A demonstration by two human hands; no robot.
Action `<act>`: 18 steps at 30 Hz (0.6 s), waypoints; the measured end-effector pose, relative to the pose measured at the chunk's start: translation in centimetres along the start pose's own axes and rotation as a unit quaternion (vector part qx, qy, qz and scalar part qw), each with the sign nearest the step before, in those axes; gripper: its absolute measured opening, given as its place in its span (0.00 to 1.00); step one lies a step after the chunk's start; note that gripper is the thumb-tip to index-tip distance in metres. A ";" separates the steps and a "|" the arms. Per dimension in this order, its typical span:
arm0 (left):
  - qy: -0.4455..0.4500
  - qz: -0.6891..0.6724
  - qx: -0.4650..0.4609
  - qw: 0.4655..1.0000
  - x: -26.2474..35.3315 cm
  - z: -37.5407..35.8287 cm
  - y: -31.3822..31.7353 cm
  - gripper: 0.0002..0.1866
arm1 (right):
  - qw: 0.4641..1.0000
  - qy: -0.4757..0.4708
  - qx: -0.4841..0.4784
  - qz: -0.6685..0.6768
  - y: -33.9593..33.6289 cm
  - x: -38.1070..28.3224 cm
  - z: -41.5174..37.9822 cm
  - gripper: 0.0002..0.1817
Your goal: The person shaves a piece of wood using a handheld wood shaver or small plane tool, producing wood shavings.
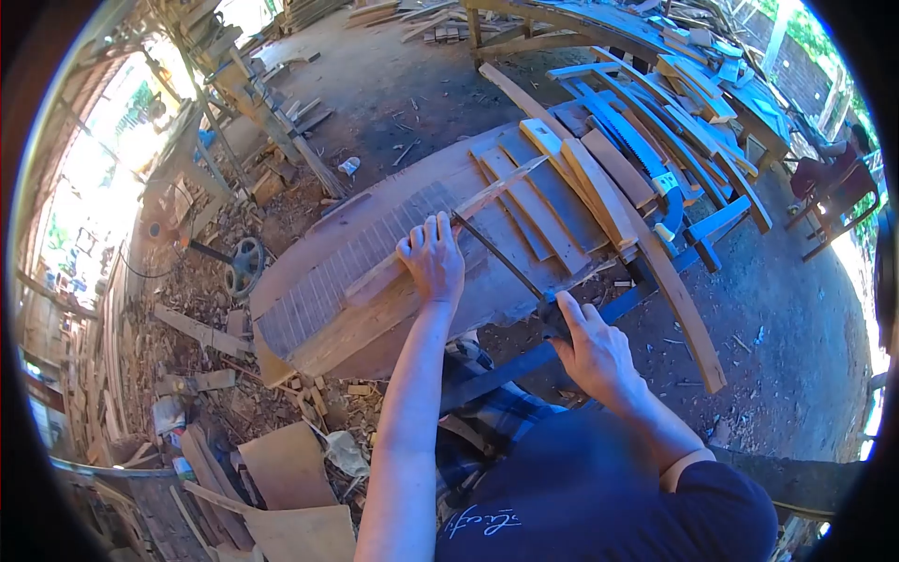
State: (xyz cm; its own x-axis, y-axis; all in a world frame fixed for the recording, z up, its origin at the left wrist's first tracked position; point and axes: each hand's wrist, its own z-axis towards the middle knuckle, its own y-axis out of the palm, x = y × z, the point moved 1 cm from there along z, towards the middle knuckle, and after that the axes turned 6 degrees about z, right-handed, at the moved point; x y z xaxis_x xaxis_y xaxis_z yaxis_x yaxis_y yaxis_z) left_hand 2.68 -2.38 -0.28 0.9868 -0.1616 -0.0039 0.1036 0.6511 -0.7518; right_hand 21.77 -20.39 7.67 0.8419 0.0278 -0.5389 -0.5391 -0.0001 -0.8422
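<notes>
My left hand (434,258) grips a long wooden strip (496,190) and presses it down on the wooden workbench (365,201). In my right hand (595,351), closed around the dark handle, is a handsaw (501,255), its narrow dark blade seen almost edge-on. The blade's far end meets the strip just right of my left fingers. Whether its teeth are in the wood cannot be made out. Several flat boards (552,211) lie on the bench beyond the blade. A row of thin slats (346,262) sits left of my left hand.
A second saw with a blue and white handle (669,201) lies among wooden pieces on the right. A curved plank (679,309) overhangs the bench's right side. A handwheel (245,267) stands at left, above wood scraps on the floor. A larger table (609,23) is behind.
</notes>
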 end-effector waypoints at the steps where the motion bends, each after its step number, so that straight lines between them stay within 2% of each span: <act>1: 0.003 0.003 -0.002 1.000 0.0 -0.1 0.3 0.15 | 1.000 -0.004 0.005 0.012 0.6 0.5 -0.2 0.32; 3: 0.019 0.054 0.050 0.997 0.0 -0.5 0.8 0.16 | 0.999 -0.002 0.007 0.031 1.7 0.9 -0.7 0.32; 13: 0.028 0.122 0.090 0.988 0.3 -2.0 2.4 0.18 | 0.999 -0.004 0.022 0.033 1.6 1.1 -1.2 0.30; 15: 0.006 0.117 0.105 0.988 0.8 -2.6 2.6 0.20 | 0.999 -0.005 0.023 0.030 1.2 1.1 -1.2 0.30; 18: -0.002 0.107 0.081 0.991 0.6 -2.6 3.0 0.20 | 1.000 0.004 0.017 0.021 0.7 0.9 -1.6 0.30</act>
State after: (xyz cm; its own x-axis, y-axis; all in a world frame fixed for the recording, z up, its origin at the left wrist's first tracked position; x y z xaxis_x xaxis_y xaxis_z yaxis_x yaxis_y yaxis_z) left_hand 3.26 -2.48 -4.23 0.9888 -0.0033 -0.1493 -0.0908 0.7806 -0.6185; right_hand 22.20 -21.92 6.60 0.8181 0.0215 -0.5747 -0.5751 0.0328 -0.8175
